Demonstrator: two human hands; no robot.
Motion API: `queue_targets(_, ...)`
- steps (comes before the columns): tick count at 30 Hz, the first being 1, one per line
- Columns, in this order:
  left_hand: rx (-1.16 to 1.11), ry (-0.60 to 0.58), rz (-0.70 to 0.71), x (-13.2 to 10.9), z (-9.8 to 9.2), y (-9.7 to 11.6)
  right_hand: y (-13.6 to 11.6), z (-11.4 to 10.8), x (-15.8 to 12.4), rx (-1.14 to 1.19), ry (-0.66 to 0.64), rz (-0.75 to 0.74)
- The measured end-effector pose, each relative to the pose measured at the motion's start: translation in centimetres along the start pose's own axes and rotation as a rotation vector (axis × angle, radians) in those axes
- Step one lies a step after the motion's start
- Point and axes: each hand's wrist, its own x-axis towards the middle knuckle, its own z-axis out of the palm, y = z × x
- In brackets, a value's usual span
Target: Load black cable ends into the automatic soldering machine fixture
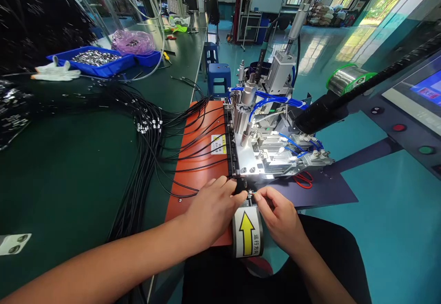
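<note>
My left hand point(212, 210) rests on the orange plate point(193, 166), fingers curled around the end of a thin black cable point(179, 194) at the near end of the black fixture rail point(231, 145). My right hand point(279, 214) sits just right of it, fingertips pinched on a small part I cannot make out, at the cable's tip. Between the hands lies a white label with a yellow arrow point(247, 231). Several black cables point(148, 157) fan from the rail across the plate onto the green bench.
A metal machine point(272, 134) with blue hoses and a soldering head stands behind the rail. A solder spool point(346, 78), a control panel with red and green buttons point(399, 127), a blue tray of metal parts point(94, 59), white gloves point(55, 70) and blue stools point(218, 76) surround it.
</note>
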Motion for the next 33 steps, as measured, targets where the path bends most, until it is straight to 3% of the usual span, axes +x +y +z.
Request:
queue_targets(8, -0.009, -0.014, -0.021, 0.1, -0.5, 0.2, 0.3, 0.1, 0.3, -0.02, 0.012, -0.028)
queue_targets(15, -0.034, -0.036, -0.026, 0.3, -0.7, 0.4, 0.3, -1.0, 1.0, 0.033, -0.006, 0.044)
queue_targets(21, -0.016, -0.058, -0.026, 0.4, -0.8, 0.4, -0.4, -1.3, 1.9, 0.129, -0.129, 0.01)
queue_targets(26, -0.051, -0.059, -0.011, 0.3, -0.7, 0.3, 0.0, -1.3, 1.7, 0.174, -0.068, 0.013)
queue_targets(33, -0.062, -0.054, -0.009, 0.3, -0.4, 0.3, 0.1, -1.0, 1.4, -0.038, 0.044, -0.07)
